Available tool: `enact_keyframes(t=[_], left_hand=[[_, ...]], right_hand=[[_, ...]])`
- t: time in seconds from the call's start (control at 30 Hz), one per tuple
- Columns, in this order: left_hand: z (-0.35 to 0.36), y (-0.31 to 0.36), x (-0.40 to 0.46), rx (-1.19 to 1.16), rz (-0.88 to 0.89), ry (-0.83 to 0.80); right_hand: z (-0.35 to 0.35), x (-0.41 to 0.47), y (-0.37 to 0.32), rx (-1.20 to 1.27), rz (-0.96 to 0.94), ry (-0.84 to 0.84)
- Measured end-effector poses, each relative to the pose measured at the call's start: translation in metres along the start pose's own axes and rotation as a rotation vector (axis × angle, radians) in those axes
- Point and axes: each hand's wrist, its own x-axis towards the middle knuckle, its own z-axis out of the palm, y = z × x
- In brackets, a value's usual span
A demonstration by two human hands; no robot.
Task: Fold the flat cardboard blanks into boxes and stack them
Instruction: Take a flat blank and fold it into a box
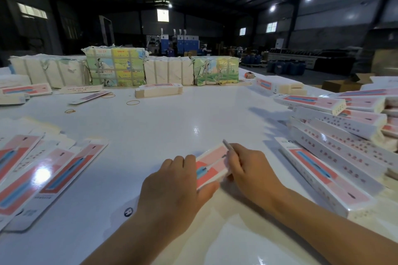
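Observation:
A long pink, red and white cardboard box (212, 164) lies on the white table (172, 122) in front of me, pointing away, with a small end flap raised at its far end. My left hand (176, 187) grips its near part from the left. My right hand (249, 170) grips its right side, fingers at the far flap. Several flat blanks (53, 172) with the same print lie fanned out at the left. Folded boxes (336, 135) are piled in a stack at the right.
Strapped paper bundles (116, 66) stand in a row along the table's far edge. A small stack of blanks (158, 90) lies in front of them. Rubber bands (132, 102) lie loose on the table. An open brown carton (342, 85) sits on the floor at the far right.

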Motion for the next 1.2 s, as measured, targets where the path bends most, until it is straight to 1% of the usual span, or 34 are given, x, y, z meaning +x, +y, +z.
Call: enact_keyframes(t=[0.03, 0.07, 0.17, 0.23, 0.33, 0.37, 0.47, 0.57, 0.7, 0.83, 1.0, 1.07, 1.2], left_hand=[[0.000, -0.001, -0.001, 0.018, 0.004, -0.004], [0.000, -0.002, -0.001, 0.024, 0.005, -0.008], [0.000, -0.002, -0.003, 0.011, -0.004, -0.009], [0.000, 0.000, -0.002, 0.031, 0.005, 0.011], [-0.002, 0.001, 0.000, 0.077, -0.011, 0.041], [-0.003, 0.000, 0.000, 0.088, -0.022, 0.043], [-0.004, 0.000, 0.002, 0.126, -0.034, 0.063], [-0.004, -0.001, 0.002, 0.139, -0.038, 0.082], [-0.008, 0.001, 0.002, 0.128, -0.068, 0.097], [-0.001, 0.000, 0.000, 0.149, 0.007, 0.098], [0.000, -0.001, 0.000, 0.220, 0.033, 0.087], [0.002, -0.001, -0.001, 0.207, 0.054, 0.097], [-0.005, 0.001, 0.001, 0.146, 0.030, 0.122]], right_hand=[[-0.002, 0.000, 0.000, -0.107, -0.062, -0.013], [-0.003, 0.000, -0.003, -0.143, -0.088, -0.021], [-0.004, -0.004, -0.012, -0.118, -0.128, -0.061], [0.000, -0.009, -0.021, 0.050, -0.089, -0.107], [0.002, -0.004, -0.026, 0.662, 0.247, -0.089], [0.001, -0.001, -0.025, 0.806, 0.314, -0.113], [-0.001, 0.003, -0.024, 0.963, 0.375, -0.167], [-0.001, 0.004, -0.021, 1.057, 0.413, -0.163], [-0.002, 0.007, -0.016, 1.040, 0.396, -0.150], [-0.004, 0.003, -0.017, 0.929, 0.338, -0.196], [-0.001, 0.001, -0.016, 0.869, 0.348, -0.175], [0.000, -0.002, -0.016, 0.794, 0.334, -0.142], [0.001, -0.009, -0.015, 0.549, 0.173, -0.059]])
